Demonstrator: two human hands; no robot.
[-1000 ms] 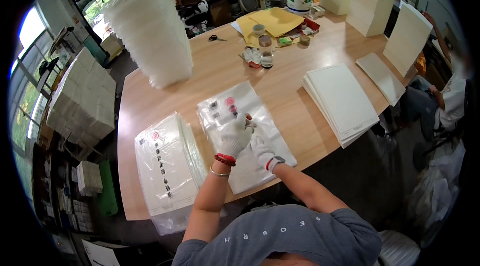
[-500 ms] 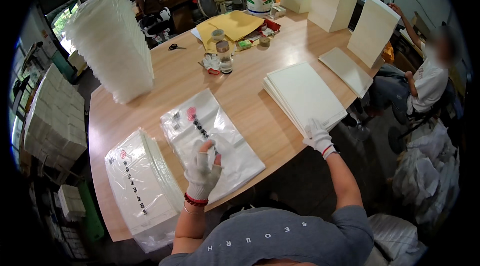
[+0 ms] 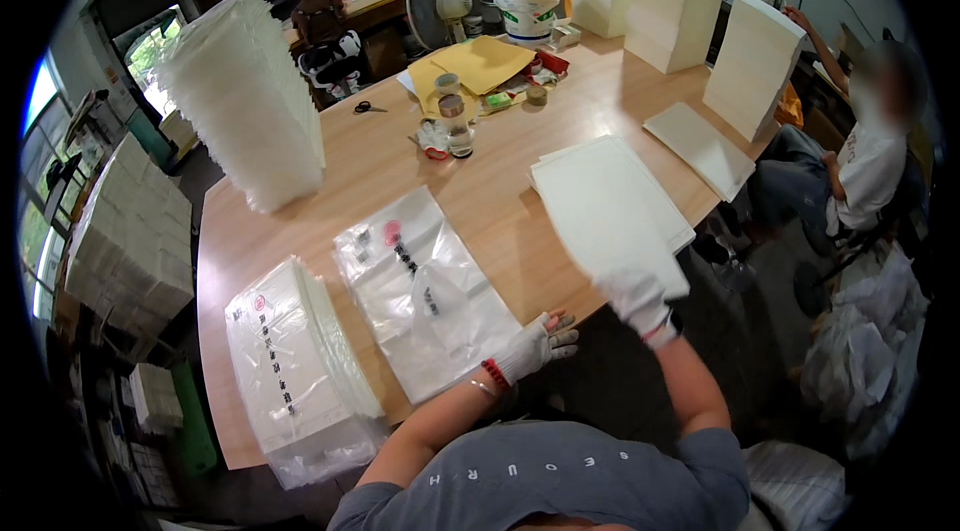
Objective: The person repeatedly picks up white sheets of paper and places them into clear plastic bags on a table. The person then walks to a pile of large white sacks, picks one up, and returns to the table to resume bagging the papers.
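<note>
My right hand (image 3: 642, 306), in a white glove with a red cuff, grips the near edge of a white board (image 3: 600, 206). That board is tilted and partly blurred, raised at its near end over the stack of white boards (image 3: 660, 193). My left hand (image 3: 540, 346), gloved with bare fingertips, is by the table's near edge with its fingers stretched out and nothing in them. Left of it lies a pile of clear plastic bags (image 3: 455, 316) with red and black print. Further left is a stack of bagged white boards (image 3: 290, 361).
A tall stack of white foam-like sheets (image 3: 245, 111) rises at the far left. Scissors (image 3: 370, 108), a glass jar (image 3: 455, 126) and yellow envelopes (image 3: 480, 66) lie farther back. Tall white stacks (image 3: 755, 66) stand at right, near a seated person (image 3: 870, 151).
My left hand has moved off the plastic bags, rightward to the table edge. My right hand has lifted the near end of a board from the stack. The head view has shifted slightly.
</note>
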